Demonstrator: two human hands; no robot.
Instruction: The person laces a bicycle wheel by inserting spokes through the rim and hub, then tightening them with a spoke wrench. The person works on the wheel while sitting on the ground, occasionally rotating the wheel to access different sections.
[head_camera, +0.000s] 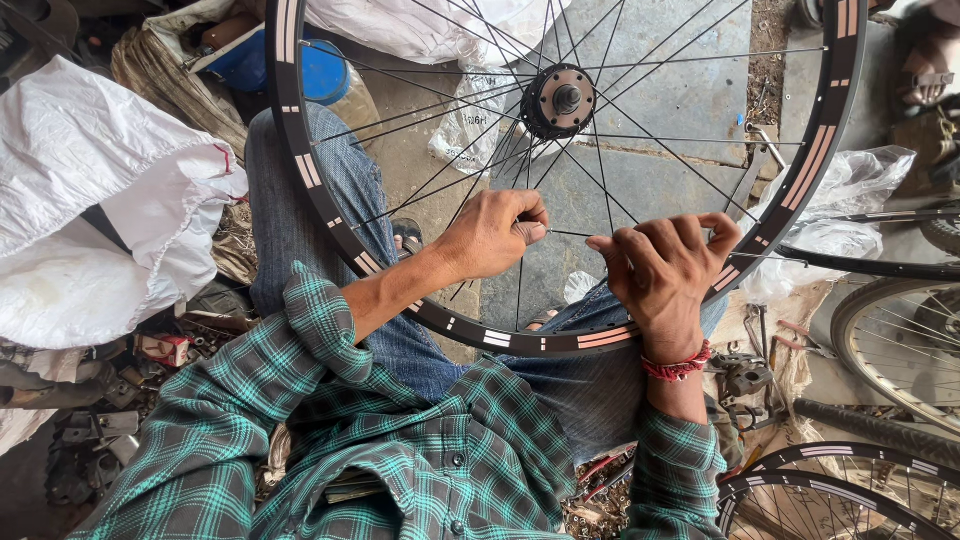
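Note:
A black bicycle wheel rim (300, 150) with thin spokes and a dark hub (560, 100) rests across my lap, tilted away from me. My left hand (490, 235) pinches a spoke (566, 234) near the lower part of the wheel, fingers closed on it. My right hand (665, 270) lies over the rim's near edge, its fingers curled around the spokes there. A red thread band sits on my right wrist. My sleeves are green plaid and my legs are in blue jeans.
White plastic sacks (90, 190) lie at the left, metal parts (100, 420) below them. A blue container (320, 70) stands at the top left. More wheels and tyres (890, 340) crowd the right side. Stone paving (680, 100) shows through the spokes.

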